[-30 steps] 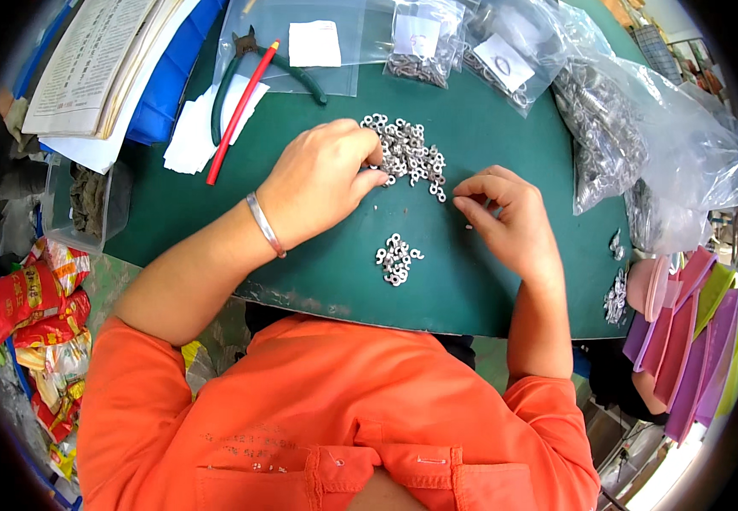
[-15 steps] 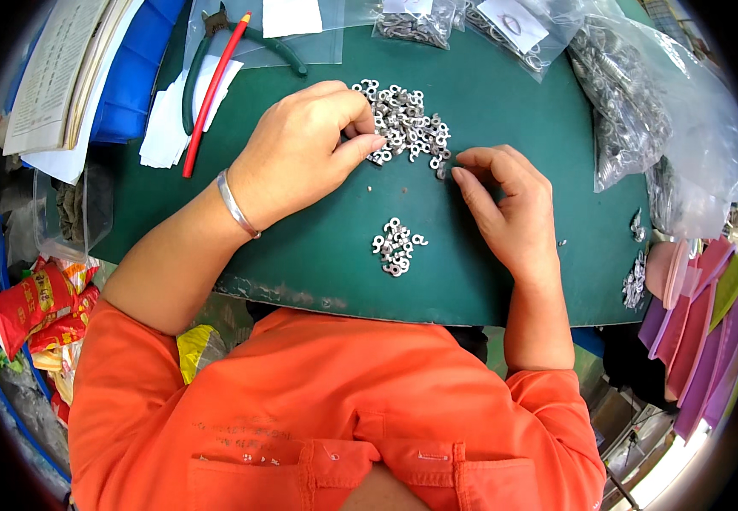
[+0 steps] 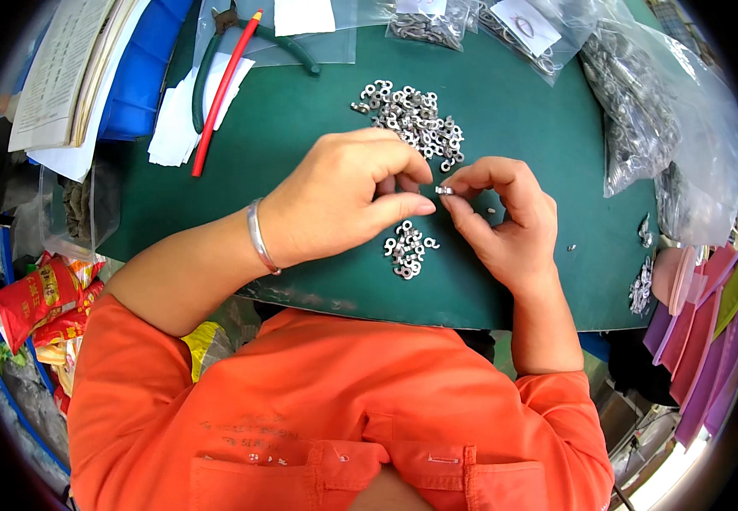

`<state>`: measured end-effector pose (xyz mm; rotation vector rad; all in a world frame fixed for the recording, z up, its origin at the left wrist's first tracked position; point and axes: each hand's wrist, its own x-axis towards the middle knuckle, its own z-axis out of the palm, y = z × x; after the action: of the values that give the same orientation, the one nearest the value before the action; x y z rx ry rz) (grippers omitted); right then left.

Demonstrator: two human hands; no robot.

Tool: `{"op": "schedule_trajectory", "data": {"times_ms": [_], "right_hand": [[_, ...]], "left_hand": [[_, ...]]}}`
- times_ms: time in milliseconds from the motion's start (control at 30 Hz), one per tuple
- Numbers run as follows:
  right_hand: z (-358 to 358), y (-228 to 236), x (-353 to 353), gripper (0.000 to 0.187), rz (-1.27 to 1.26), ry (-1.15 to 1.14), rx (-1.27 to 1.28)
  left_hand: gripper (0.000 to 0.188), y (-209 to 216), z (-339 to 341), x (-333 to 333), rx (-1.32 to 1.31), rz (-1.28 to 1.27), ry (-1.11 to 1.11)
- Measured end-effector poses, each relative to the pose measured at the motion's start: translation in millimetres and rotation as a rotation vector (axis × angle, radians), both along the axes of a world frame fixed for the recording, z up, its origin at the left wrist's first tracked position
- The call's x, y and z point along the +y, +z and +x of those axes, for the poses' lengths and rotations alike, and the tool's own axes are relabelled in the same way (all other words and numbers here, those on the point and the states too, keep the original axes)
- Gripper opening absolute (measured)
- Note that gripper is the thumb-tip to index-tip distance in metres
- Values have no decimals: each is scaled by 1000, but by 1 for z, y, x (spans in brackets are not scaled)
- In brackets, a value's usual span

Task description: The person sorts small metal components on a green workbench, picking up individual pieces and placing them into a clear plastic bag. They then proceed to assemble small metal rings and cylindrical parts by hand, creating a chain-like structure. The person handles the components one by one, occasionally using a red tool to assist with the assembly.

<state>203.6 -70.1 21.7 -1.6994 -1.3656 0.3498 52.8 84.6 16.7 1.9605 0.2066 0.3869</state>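
Note:
My right hand [image 3: 509,217] pinches a small C-shaped metal piece [image 3: 444,191] between thumb and forefinger. Just to its left, my left hand [image 3: 348,192] hovers with thumb and forefinger apart and nothing visible between them; its other fingers curl inward, partly hidden. Beyond both hands lies a large pile of small silvery open-ring pieces [image 3: 411,111] on the green tabletop [image 3: 514,102]. A smaller pile of similar pieces [image 3: 405,254] sits nearer me, below the gap between my hands. One tiny loose bit [image 3: 491,210] rests by my right thumb.
Green-handled pliers [image 3: 203,81] and a red pencil [image 3: 226,94] lie over white paper at the far left, beside a blue bin [image 3: 139,77] with papers. Clear bags of metal parts [image 3: 633,102] line the back and right. Small metal parts [image 3: 641,285] lie near the right edge.
My left hand has moved right and toward me, away from the large pile. My right hand has drawn slightly nearer, and a metal piece now shows in its fingertips.

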Motion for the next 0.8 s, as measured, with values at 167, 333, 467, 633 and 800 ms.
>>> {"op": "schedule_trajectory", "data": {"times_ms": [167, 333, 467, 633, 800], "right_hand": [[-3, -8, -1, 31, 65, 30, 159], [-5, -8, 0, 30, 112, 50, 92], [-3, -4, 2, 28, 136, 106, -51], [-2, 0, -1, 19, 14, 104, 143], [-1, 5, -4, 6, -95, 148, 478]], "left_hand": [[12, -1, 1, 0, -15, 25, -17], [9, 5, 0, 0, 65, -83, -34], [7, 8, 1, 2, 172, -350, -30], [7, 7, 0, 0, 128, -331, -40], [13, 2, 1, 3, -99, 36, -80]]}}
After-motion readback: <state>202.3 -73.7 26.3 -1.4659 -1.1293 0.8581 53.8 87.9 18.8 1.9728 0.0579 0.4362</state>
